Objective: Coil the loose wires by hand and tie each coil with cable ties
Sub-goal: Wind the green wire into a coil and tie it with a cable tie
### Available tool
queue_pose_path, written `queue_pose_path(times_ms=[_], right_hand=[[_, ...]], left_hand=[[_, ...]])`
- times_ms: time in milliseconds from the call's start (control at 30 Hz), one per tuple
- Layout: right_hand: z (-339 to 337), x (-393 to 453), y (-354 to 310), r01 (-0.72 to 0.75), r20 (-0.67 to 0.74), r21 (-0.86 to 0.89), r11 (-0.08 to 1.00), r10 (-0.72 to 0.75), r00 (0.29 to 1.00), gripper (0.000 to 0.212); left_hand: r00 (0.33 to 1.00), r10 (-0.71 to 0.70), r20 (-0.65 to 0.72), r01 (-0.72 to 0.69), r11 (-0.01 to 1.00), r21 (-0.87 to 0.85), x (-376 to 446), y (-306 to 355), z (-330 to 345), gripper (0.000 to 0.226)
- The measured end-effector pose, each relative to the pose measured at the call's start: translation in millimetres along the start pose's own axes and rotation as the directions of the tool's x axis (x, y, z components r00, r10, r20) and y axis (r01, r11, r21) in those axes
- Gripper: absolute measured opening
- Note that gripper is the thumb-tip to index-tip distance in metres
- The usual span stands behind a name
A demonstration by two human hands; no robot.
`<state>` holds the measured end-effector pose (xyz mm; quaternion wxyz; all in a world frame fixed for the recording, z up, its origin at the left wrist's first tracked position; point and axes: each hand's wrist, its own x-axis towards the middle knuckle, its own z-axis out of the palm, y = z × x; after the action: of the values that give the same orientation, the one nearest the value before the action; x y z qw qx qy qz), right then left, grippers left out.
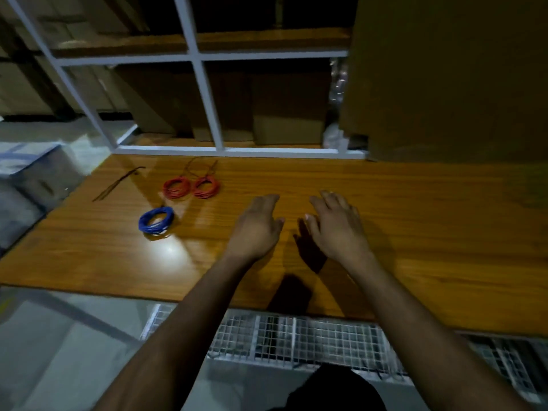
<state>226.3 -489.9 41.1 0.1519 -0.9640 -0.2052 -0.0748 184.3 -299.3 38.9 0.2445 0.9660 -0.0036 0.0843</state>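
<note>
Two red wire coils lie side by side on the wooden table [385, 232]: one red coil [176, 188] on the left, the other red coil [206, 187] on the right, with thin tails running back from them. A blue wire coil [156, 220] lies nearer, to their left. A bundle of dark cable ties [118, 183] rests at the table's far left. My left hand [257, 225] and my right hand [335, 222] hover over the table's middle, palms down, fingers relaxed, holding nothing, to the right of all the coils.
A white metal shelf frame [207, 93] with cardboard boxes behind it stands along the table's back edge. A large brown box [444, 78] sits at the back right. Wire mesh baskets [311, 339] lie below the table's front edge. Plastic-wrapped items [26, 173] are at the left.
</note>
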Motion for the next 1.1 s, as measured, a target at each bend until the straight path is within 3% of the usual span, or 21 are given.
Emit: queue_pose_path(times_ms=[267, 433, 600, 733, 833, 933, 1100], right_hand=[[-29, -74, 144, -0.107, -0.018, -0.087, 0.99, 0.106, 0.994, 0.049], [-58, -142, 273, -0.265, -0.026, -0.156, 0.952, 0.265, 0.964, 0.048], [-75, -194, 376, -0.497, -0.132, -0.092, 0.863, 0.484, 0.865, 0.038], [-68, -215, 419, -0.597, -0.096, -0.133, 0.791, 0.589, 0.802, 0.046], [-66, -218, 420, -0.513, -0.095, -0.146, 0.846, 0.505, 0.858, 0.027], [-62, -219, 398, -0.311, -0.044, -0.082, 0.947, 0.309, 0.95, 0.023], [-45, -225, 330, 0.066, -0.019, 0.068, 0.996, -0.065, 0.998, 0.026]], left_hand=[[0.998, 0.041, 0.053, -0.049, 0.985, 0.167, -9, 107, 75, 0.056], [0.988, -0.054, 0.142, 0.03, 0.986, 0.162, -19, 195, 152, 0.058], [0.972, -0.105, 0.212, 0.082, 0.99, 0.119, -36, 275, 206, 0.06], [0.959, -0.094, 0.266, 0.067, 0.992, 0.107, -46, 319, 228, 0.064], [0.946, -0.074, 0.315, 0.04, 0.993, 0.111, -54, 332, 238, 0.064], [0.946, -0.02, 0.322, -0.001, 0.998, 0.063, -63, 332, 244, 0.07], [0.934, 0.261, 0.242, -0.3, 0.944, 0.138, -80, 300, 242, 0.086]])
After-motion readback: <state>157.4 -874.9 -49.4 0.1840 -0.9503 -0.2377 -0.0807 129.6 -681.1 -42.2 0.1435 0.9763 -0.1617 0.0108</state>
